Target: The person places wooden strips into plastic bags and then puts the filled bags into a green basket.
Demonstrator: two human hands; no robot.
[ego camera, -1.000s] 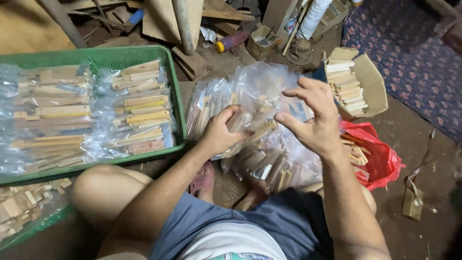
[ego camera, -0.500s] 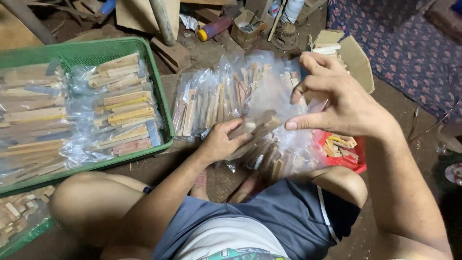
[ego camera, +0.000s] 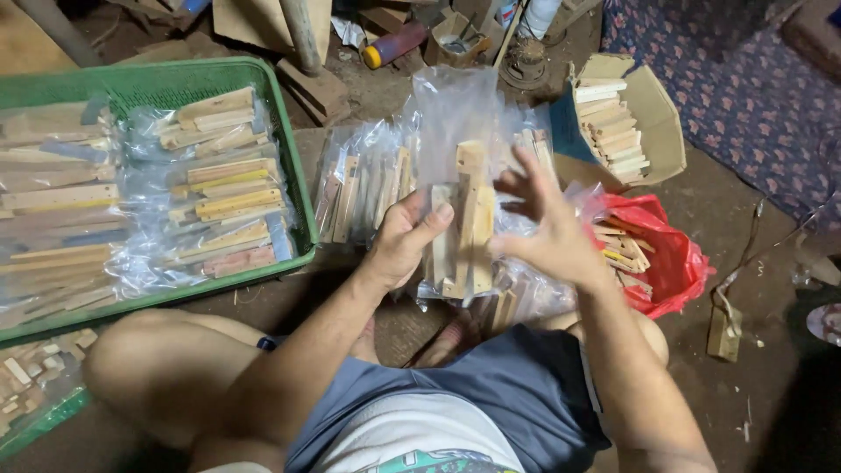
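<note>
Dim scene, light falling from above onto the middle.
You see glare on the clear plastic bag (ego camera: pixel 455 114), your right hand (ego camera: pixel 547 232) is motion-blurred, and the corners sink into dark shadow with slight bending.

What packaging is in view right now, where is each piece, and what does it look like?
Clear plastic bag: held upright at centre by left hand, wooden strips inside; right hand beside it.
Bagged bundles: in green crate, left; clear wrap, pale wood.
Cardboard box: upper right, brown, open, stacked wooden pieces.
Red plastic bag: right of the hands, crumpled, holding sticks.
</note>
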